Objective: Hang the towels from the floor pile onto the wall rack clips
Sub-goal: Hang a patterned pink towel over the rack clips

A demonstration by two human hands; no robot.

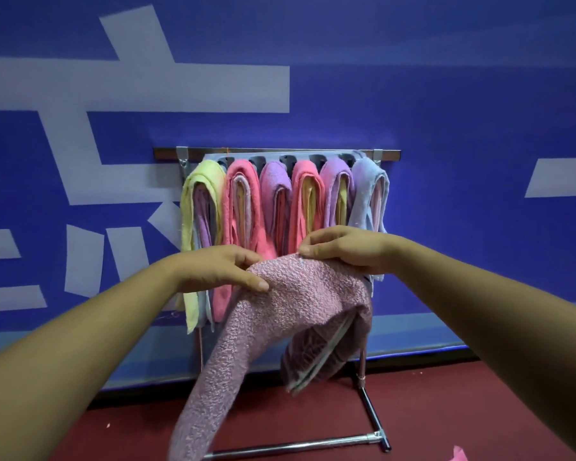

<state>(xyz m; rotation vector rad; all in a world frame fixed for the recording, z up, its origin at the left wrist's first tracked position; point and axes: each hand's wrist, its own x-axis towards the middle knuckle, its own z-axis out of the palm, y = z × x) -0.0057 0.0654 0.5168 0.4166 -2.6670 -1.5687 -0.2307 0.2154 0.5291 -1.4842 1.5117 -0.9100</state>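
- Left hand (223, 269): raised in front of the rack, at the left end of the towel's top fold. The thumb lies over the cloth and the fingers (245, 257) curl behind it, gripping the fold.
- Right hand (346, 249): level with the left hand and near it, at the right end of the same fold. Its fingers (316, 246) are curled down over the edge, pinching the cloth.
- Mauve towel (296, 294): nubbly weave, held in the air by both hands and bunched across the short span between them. A long tail drops from under the left hand to the lower edge of the view. A shorter folded part with a pale striped border hangs below the right hand. The towel covers the lower ends of the middle hung towels and sits in no clip.
- Clip strip (280, 158): grey, with a row of slots, fixed along a metal bar close to the wall.
- Hung towels, six bunches side by side, left to right: yellow towel (202, 194), pink towel (243, 194), purple towel (275, 191), second pink towel (305, 191), second purple towel (335, 184), pale blue towel (366, 191). Most show other colours folded inside.
- Metal stand (296, 445): silver tubes, with a foot bar lying on the floor and an upright rising behind the held towel.
- Wall (446, 111): blue, with large white shapes.
- Floor (446, 410): dark red.
- Pink scrap (459, 455): bright cloth at the lower right edge, mostly cut off.
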